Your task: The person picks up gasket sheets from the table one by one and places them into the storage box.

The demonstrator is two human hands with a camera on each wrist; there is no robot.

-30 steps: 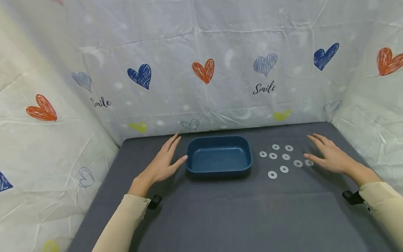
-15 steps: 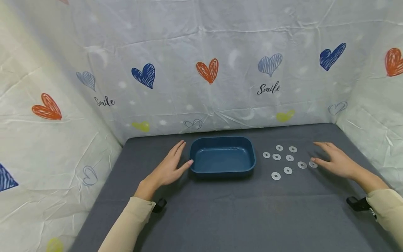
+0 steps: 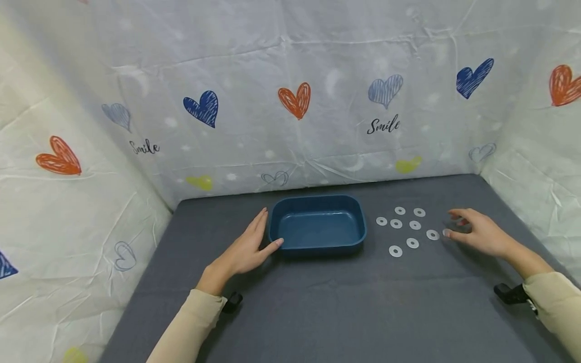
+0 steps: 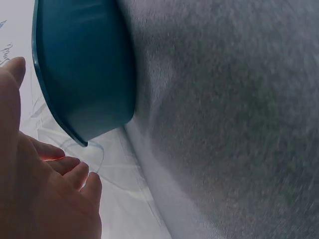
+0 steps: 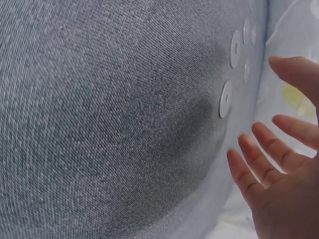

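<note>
Deep blue and glossy, an oblong tray with rounded corners (image 3: 317,229) stands upright near the far edge of a table covered in dark grey woven cloth (image 3: 345,312). The person's left hand (image 3: 247,249) is at its left side, palm turned toward the wall of the tray, fingers extended and thumb spread away from them. In the head view the thumb overlaps the tray's near left corner; whether skin actually meets the rim I cannot tell, though the left wrist view shows a gap between the fingers and the tray. That hand grasps nothing.

To the right of the tray, flat pale grey rings with small central holes (image 3: 393,224) lie scattered on the cloth, eight of them clearly seen. The right hand (image 3: 483,234) is over the right end of this group, its fingers gently bent, parted and free of any object. Its thumb tip covers a spot where a ninth ring seems to lie, mostly hidden.

Both arms wear cream long sleeves (image 3: 188,325), with a black device (image 3: 233,302) at each wrist. White creased sheeting printed with hearts and "Smile" (image 3: 336,141) hangs behind and at both sides.
</note>
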